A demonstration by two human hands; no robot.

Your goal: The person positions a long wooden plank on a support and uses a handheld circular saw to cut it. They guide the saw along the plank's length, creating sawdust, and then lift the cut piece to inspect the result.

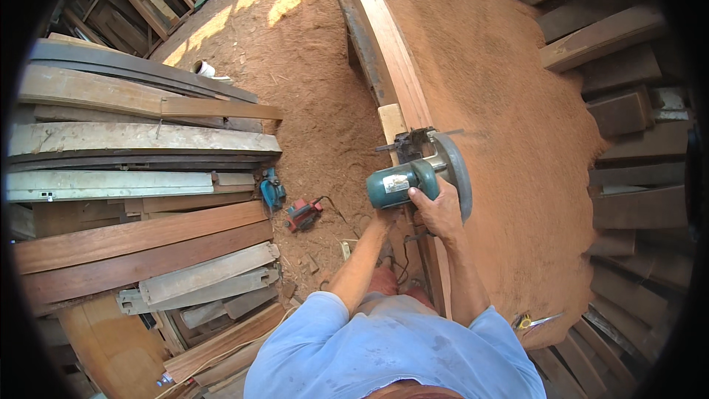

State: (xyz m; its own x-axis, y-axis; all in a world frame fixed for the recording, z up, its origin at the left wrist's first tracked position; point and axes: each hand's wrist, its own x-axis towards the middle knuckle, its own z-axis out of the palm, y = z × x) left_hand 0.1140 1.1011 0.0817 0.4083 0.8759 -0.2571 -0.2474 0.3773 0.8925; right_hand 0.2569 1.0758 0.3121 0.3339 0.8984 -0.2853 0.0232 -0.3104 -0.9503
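Observation:
A green circular saw (391, 183) with a grey blade guard (452, 166) rests over a long, pale wooden plank (391, 37). My right hand (442, 213) is closed around the saw's rear handle, with the thumb on top. Below the saw's motor, my left hand (387, 216) reaches toward the plank; its fingers are hidden behind the motor. The plank runs away from me along a narrow, worn bench (362, 41). A shorter wood piece (391, 120) lies along the plank's left side, just ahead of the saw. The blade and the cut line are hidden.
Stacked boards (140, 137) fill the left side, and more timber (628, 155) lines the right. On the sawdust-covered ground (509, 103) sit a blue-green power tool (272, 191) and a red one (303, 214) with a cord. A yellow-handled tool (526, 321) lies at the lower right.

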